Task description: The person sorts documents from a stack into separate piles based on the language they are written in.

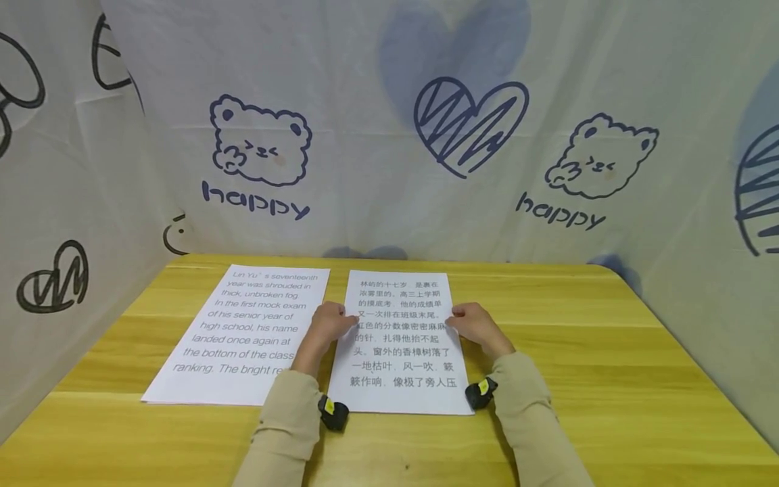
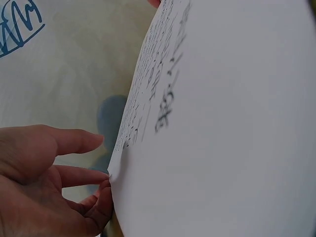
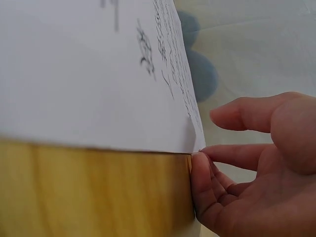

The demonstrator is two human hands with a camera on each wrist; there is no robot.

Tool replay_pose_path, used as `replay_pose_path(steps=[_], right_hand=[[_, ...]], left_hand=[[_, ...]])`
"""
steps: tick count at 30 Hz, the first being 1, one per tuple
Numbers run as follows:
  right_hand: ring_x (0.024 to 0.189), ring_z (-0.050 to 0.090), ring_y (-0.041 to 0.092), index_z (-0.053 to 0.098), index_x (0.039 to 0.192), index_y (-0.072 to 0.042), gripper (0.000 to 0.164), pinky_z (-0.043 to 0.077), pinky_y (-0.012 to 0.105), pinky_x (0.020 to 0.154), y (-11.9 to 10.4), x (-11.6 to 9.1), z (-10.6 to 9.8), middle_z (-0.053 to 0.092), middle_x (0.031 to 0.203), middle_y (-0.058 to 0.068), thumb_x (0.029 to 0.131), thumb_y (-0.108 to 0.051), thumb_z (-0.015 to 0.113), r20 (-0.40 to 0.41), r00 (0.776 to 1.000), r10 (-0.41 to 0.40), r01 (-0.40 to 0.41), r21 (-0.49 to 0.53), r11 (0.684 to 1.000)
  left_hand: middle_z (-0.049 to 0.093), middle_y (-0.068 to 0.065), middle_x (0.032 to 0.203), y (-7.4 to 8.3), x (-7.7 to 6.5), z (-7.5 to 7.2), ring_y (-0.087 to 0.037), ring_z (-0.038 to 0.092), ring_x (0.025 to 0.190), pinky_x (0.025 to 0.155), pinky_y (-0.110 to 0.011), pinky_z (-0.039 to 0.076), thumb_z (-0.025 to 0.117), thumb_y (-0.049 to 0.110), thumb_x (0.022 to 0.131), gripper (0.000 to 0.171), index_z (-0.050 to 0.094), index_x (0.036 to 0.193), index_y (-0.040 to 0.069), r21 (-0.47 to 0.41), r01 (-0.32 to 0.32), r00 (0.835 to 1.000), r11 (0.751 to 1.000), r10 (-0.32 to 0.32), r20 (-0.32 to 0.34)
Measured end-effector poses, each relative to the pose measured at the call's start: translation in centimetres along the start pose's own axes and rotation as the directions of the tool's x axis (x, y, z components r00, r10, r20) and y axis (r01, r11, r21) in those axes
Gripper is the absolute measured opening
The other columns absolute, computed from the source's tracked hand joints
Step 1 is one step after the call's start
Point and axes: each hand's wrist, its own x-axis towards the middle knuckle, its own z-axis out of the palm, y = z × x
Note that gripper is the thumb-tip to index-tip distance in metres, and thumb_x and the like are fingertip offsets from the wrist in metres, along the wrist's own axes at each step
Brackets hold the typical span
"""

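Note:
White paper with printed Chinese text (image 1: 398, 345) lies on the wooden table, straight in front of the person. At its left edge the left hand (image 1: 331, 325) pinches the margin with its fingertips. The right hand (image 1: 479, 326) pinches the opposite edge at about the same height. In the left wrist view, one finger of the left hand (image 2: 59, 180) meets the curled fingers at the paper's border, while the thumb stays apart above them. A similar hold shows in the right wrist view, where the right hand (image 3: 256, 158) has its fingertips at the paper's edge.
Left of it lies white paper with printed English text (image 1: 237, 338), partly covered by the left forearm. Both papers rest on the yellow wooden table (image 1: 608, 379). A white cloth (image 1: 359, 135) with bear and heart drawings hangs behind the table.

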Motion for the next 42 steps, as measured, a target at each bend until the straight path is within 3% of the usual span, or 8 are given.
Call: replay_pose_path(steps=[6,15,18,22,26,33,42], right_hand=[[0.094,0.053,0.027,0.06,0.123,0.007,0.035,0.043,0.037,0.082,-0.24,-0.04,0.03,0.061,0.109,0.017,0.093,-0.01,0.056,-0.002,1.0,0.021,-0.021,0.029,0.999],[0.1,0.055,0.028,0.057,0.129,0.007,0.039,0.044,0.04,0.09,-0.28,-0.26,0.03,0.063,0.115,0.018,0.094,-0.01,0.056,0.017,1.0,0.009,-0.01,0.056,0.998],[0.1,0.056,0.026,0.055,0.132,0.005,0.041,0.044,0.041,0.091,-0.19,-0.36,-0.02,0.064,0.113,0.015,0.094,-0.01,0.056,0.029,1.0,0.001,-0.003,0.073,0.997],[0.1,0.057,0.026,0.053,0.136,0.002,0.043,0.044,0.041,0.092,-0.06,-0.37,-0.3,0.064,0.115,0.016,0.095,-0.009,0.056,0.049,0.999,-0.016,0.01,0.127,0.992],[0.103,0.057,0.028,0.046,0.142,-0.001,0.049,0.046,0.042,0.091,-0.19,-0.38,-0.7,0.059,0.123,0.019,0.096,-0.011,0.057,0.045,0.999,-0.011,0.004,0.158,0.987],[0.096,0.054,0.028,0.044,0.144,-0.003,0.051,0.044,0.037,0.082,-0.3,-0.54,-0.95,0.056,0.124,0.02,0.096,-0.011,0.057,0.016,1.0,-0.005,0.003,0.142,0.99],[0.084,0.059,0.026,0.043,0.144,-0.001,0.053,0.05,0.033,0.074,-0.07,-0.32,-0.82,0.06,0.109,0.02,0.093,-0.005,0.058,0.006,1.0,-0.031,0.029,0.144,0.989]], left_hand=[[0.056,-0.016,0.086,0.06,-0.05,-0.09,-0.023,0.052,0.075,0.063,-0.028,0.043,0.063,0.012,0.09,0.025,0.062,0.101,-0.01,0.031,-0.002,1.0,1.0,0.002,-0.005],[0.057,-0.02,0.09,0.1,-0.19,-0.07,-0.025,0.052,0.076,0.065,-0.03,0.044,0.061,0.01,0.091,0.023,0.061,0.102,-0.01,0.016,-0.012,1.0,1.0,0.012,-0.01],[0.057,-0.029,0.114,0.12,-0.25,-0.04,-0.033,0.058,0.097,0.081,-0.036,0.049,0.059,0.01,0.092,0.034,0.058,0.12,-0.011,-0.001,-0.011,1.0,1.0,0.011,-0.01],[0.044,-0.03,0.139,0.2,-0.36,-0.13,-0.041,0.046,0.125,0.099,-0.046,0.043,0.057,0.008,0.093,0.048,0.047,0.136,-0.01,-0.042,-0.008,1.0,0.999,0.008,-0.009],[0.044,-0.028,0.14,0.23,-0.34,-0.22,-0.041,0.045,0.126,0.098,-0.046,0.044,0.056,0.008,0.093,0.045,0.05,0.134,-0.008,-0.048,-0.015,1.0,0.999,0.014,-0.02],[0.054,-0.029,0.128,-0.12,-0.28,-0.29,-0.039,0.055,0.113,0.089,-0.042,0.05,0.061,0.003,0.088,0.044,0.053,0.13,-0.01,-0.05,-0.042,0.998,0.998,0.04,-0.045],[0.06,-0.027,0.114,-0.58,-0.03,-0.4,-0.035,0.06,0.1,0.082,-0.038,0.053,0.061,-0.004,0.086,0.047,0.053,0.132,-0.008,-0.115,-0.077,0.996,0.99,0.07,-0.064]])
